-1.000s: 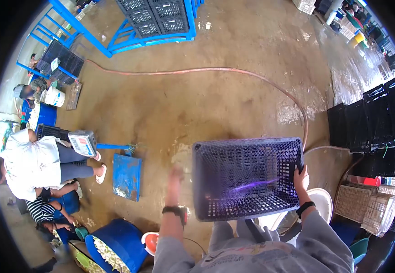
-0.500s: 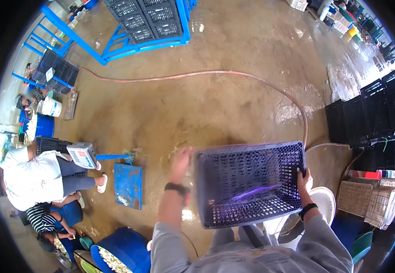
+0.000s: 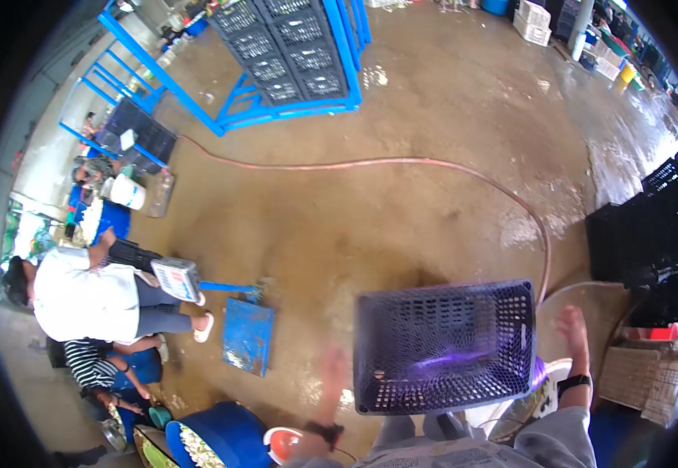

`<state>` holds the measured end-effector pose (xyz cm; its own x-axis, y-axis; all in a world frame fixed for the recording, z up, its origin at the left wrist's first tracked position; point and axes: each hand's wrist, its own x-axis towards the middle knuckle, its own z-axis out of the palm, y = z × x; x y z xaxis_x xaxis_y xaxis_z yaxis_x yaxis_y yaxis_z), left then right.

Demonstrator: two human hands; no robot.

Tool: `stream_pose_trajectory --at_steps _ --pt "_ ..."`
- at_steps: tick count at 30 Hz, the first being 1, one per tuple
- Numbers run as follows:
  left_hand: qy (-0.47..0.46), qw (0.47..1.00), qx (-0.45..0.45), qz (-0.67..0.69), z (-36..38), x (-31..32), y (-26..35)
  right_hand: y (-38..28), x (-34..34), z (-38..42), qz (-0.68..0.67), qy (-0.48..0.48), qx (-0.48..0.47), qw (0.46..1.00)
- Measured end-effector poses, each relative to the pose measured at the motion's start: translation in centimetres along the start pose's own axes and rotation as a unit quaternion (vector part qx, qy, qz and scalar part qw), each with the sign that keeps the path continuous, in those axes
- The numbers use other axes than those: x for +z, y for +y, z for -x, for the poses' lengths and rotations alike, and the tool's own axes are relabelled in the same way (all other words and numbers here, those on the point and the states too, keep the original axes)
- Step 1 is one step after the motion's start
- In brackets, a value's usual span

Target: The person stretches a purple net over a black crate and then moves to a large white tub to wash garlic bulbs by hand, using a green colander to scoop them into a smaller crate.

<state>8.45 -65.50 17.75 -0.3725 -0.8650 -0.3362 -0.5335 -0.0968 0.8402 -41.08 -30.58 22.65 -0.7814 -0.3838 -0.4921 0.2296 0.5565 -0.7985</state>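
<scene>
A black plastic crate (image 3: 444, 296) with lattice walls and an open top lies in front of my legs, a purple streak across its inside. What bears it from below is hidden. My right hand (image 3: 571, 329) is just off the crate's right side, fingers spread and holding nothing. To the left of the crate, my left hand (image 3: 333, 378) is smeared by motion; its fingers look stretched out, with nothing seen in them. Below my right hand, a white tub (image 3: 557, 374) is partly covered by the crate.
A blue platform scale (image 3: 247, 335) stands on the wet floor at left, near a person in a white top (image 3: 89, 296). A blue tub (image 3: 226, 437) holds pale pieces. A hose (image 3: 433, 161) crosses the floor. Black crates stand stacked (image 3: 643, 242) at right and on a blue frame (image 3: 292, 121).
My right hand has let go of the crate's right edge and moved away to the right. My left hand has dropped lower. The view has shifted, and the crate appears lower and further right.
</scene>
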Motion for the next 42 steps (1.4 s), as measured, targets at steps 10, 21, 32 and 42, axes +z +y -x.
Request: stream_pose_trajectory --at_steps 10,21,32,42 --pt "0.162 0.942 -0.101 -0.275 6.8 5.9 7.0 -1.6 7.9 -7.8 -0.062 -0.108 0.081 0.989" --pt "0.211 0.922 -0.073 -0.315 7.2 7.1 6.7 -0.3 5.5 -14.2 -0.049 -0.093 0.025 0.994" --pt "0.203 0.915 -0.134 -0.32 7.2 7.3 6.9 8.9 5.9 8.4 -0.363 -0.246 0.183 0.88" --pt "0.179 0.903 -0.153 -0.359 7.3 7.9 5.8 11.6 5.2 13.3 -0.468 0.063 0.178 0.863"
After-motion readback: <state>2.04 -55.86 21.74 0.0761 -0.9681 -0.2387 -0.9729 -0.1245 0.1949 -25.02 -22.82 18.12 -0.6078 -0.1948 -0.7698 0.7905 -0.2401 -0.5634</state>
